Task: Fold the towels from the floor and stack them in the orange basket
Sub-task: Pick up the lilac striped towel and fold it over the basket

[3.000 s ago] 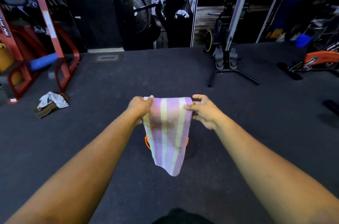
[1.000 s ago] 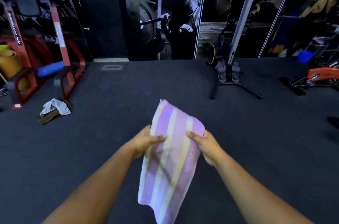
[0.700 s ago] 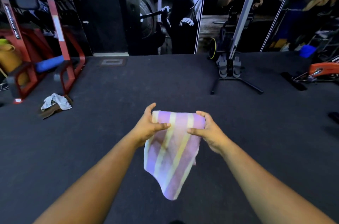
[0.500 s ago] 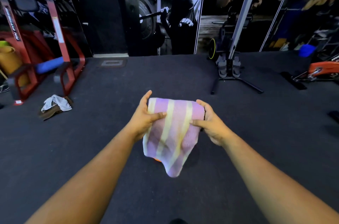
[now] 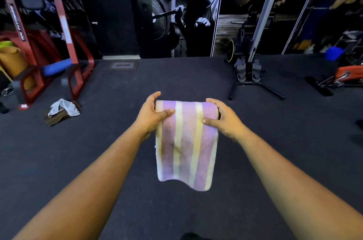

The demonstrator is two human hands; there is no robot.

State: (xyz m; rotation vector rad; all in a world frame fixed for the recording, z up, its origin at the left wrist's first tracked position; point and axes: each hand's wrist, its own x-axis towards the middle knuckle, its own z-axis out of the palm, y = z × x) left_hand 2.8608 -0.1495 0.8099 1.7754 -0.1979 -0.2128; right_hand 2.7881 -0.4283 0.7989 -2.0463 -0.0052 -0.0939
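Purple terry towel with pale yellow stripes [image 5: 186, 141] hangs in the air between both hands, folded over at its far top edge; half a second ago its lower end drooped to a crooked point, and now it hangs longer, squarer and almost flat; left hand [image 5: 151, 114] grips the top left corner, thumb across the near face, fingers curled behind; right hand [image 5: 225, 119] pinches the top right corner likewise; crumpled white and brown towels [image 5: 62, 111] lie on the dark rubber floor [image 5: 275, 141], far left, beside the red steel rack [image 5: 64, 43], unmoved.
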